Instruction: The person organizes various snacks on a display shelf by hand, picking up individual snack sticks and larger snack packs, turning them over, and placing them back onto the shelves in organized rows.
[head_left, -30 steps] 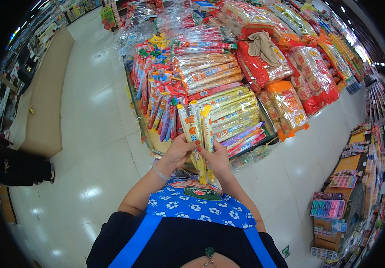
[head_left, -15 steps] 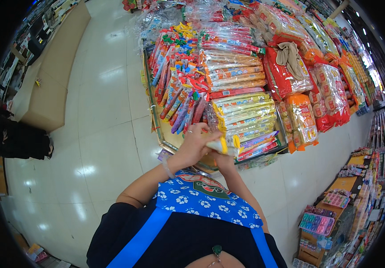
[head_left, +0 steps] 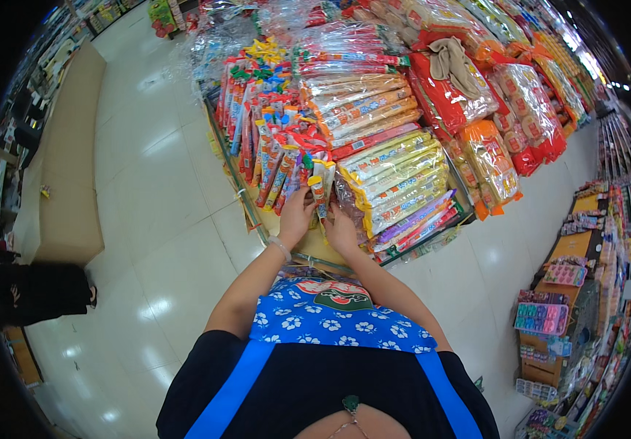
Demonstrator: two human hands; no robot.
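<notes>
My left hand (head_left: 297, 216) and my right hand (head_left: 341, 228) both grip a long narrow snack packet (head_left: 321, 189) with a yellow top, held upright at the near edge of a low display bin (head_left: 257, 219). To its left stand rows of red and orange stick packets (head_left: 268, 143). To its right lie stacked yellow and purple packs (head_left: 396, 183). A blue flowered bag (head_left: 330, 314) hangs at my chest.
Red and orange bagged snacks (head_left: 476, 110) fill the far side of the bin. A beige low platform (head_left: 66, 161) lies on the left floor, with a person in black (head_left: 37, 293) near it. Shelves of small goods (head_left: 564, 307) line the right aisle.
My view has shifted a little over the bin. My hands moved from the yellow stacked packs to the left, and now hold a narrow packet beside the red stick packets.
</notes>
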